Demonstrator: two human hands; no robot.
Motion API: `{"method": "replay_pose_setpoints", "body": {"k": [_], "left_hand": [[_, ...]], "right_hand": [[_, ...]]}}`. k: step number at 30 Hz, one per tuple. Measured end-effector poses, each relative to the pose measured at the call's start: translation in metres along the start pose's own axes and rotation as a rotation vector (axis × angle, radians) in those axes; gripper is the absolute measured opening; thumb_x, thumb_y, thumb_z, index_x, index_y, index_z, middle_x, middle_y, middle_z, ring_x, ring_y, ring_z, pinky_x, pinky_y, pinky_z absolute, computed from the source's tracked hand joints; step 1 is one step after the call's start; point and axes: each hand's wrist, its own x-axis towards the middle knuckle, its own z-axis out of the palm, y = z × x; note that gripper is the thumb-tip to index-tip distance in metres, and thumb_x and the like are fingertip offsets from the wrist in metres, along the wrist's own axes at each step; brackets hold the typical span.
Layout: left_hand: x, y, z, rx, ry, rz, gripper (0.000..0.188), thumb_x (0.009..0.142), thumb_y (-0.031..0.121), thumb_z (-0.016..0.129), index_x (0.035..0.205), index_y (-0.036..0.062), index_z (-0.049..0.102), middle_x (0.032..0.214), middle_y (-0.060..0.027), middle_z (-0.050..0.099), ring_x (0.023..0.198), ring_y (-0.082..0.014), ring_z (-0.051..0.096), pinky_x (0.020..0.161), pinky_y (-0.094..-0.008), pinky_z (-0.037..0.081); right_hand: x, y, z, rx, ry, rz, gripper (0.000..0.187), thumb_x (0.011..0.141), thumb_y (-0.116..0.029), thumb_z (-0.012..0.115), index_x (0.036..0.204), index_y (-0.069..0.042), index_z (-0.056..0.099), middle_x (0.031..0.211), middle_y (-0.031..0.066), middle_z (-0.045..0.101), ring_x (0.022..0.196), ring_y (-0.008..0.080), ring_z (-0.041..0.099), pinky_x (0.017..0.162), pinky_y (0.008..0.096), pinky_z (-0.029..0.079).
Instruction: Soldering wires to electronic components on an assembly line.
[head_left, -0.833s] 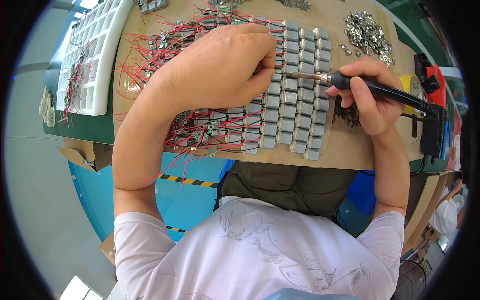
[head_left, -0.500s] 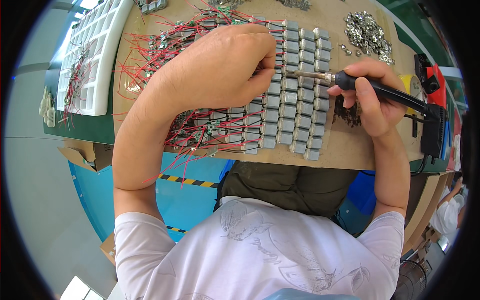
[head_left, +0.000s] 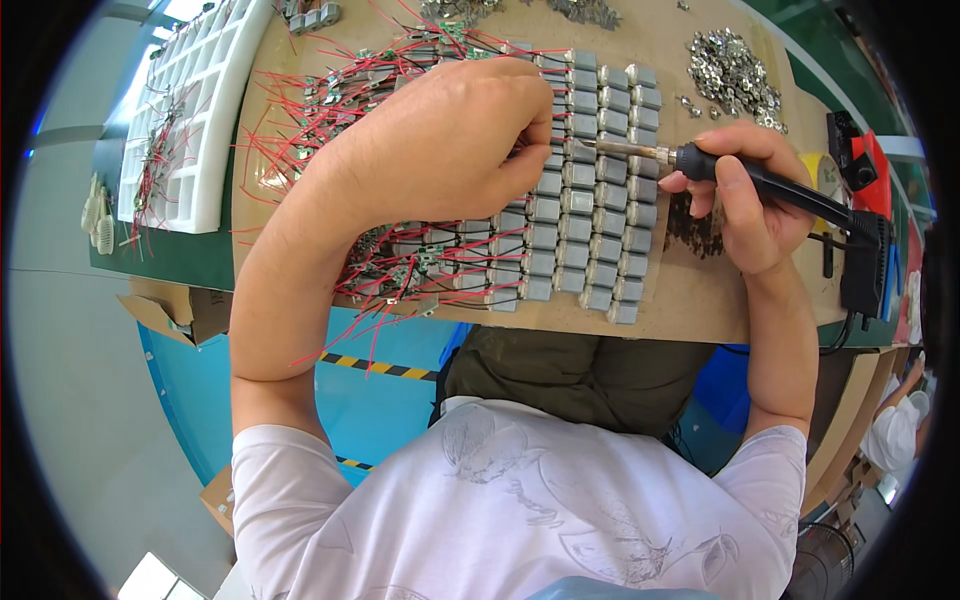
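My right hand (head_left: 752,200) grips a soldering iron (head_left: 712,165) by its black handle. The iron points left, its metal tip over the rows of small grey motors (head_left: 577,229), close to my left fingertips. My left hand (head_left: 465,135) is closed in a pinch above the left part of these rows. What it pinches is hidden behind the fingers. Red and black wires (head_left: 478,242) run from many motors to small green circuit boards (head_left: 425,258) on the left. More red wires and boards lie bunched beyond my left forearm.
A white compartment tray (head_left: 207,130) with wired boards stands at the far left. Small shiny metal parts (head_left: 735,75) are heaped at the back right. Along the right edge are a yellow roll (head_left: 822,172), a red object (head_left: 875,165) and a black holder (head_left: 865,265) by the iron's rear end.
The view has shifted slightly. The iron's tip sits a little farther back over the motors. Both hands keep nearly the same pose.
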Motion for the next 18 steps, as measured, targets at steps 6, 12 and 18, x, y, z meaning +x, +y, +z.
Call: {"method": "replay_pose_setpoints", "body": {"k": [6, 12, 18], "left_hand": [[0.002, -0.003, 0.0, 0.005, -0.004, 0.011, 0.01, 0.082, 0.004, 0.068, 0.083, 0.0001, 0.059, 0.078, -0.0103, 0.057, 0.067, -0.0266, 0.059, 0.061, -0.0363, 0.05], [-0.003, -0.002, -0.003, 0.029, -0.001, -0.008, 0.01, 0.079, 0.007, 0.067, 0.081, 0.0006, 0.06, 0.079, -0.0139, 0.06, 0.076, -0.0345, 0.062, 0.067, -0.0429, 0.051], [0.007, 0.003, 0.0, 0.008, -0.107, -0.079, 0.012, 0.082, 0.011, 0.066, 0.082, 0.0009, 0.061, 0.088, -0.0164, 0.063, 0.087, -0.0375, 0.064, 0.077, -0.0464, 0.053]], "right_hand": [[0.002, 0.001, 0.0, 0.015, 0.017, 0.0, 0.016, 0.093, 0.005, 0.056, 0.105, 0.007, 0.066, 0.082, 0.0104, 0.069, 0.058, 0.0063, 0.06, 0.062, 0.0249, 0.061], [0.0, -0.004, 0.002, -0.014, 0.034, 0.1, 0.014, 0.097, 0.001, 0.056, 0.107, 0.005, 0.065, 0.08, 0.0081, 0.066, 0.061, 0.0079, 0.061, 0.064, 0.0257, 0.058], [-0.012, 0.004, -0.017, -0.025, 0.031, 0.06, 0.015, 0.1, -0.006, 0.055, 0.111, 0.003, 0.06, 0.085, 0.0107, 0.062, 0.065, 0.0148, 0.066, 0.055, 0.0236, 0.052]]}}
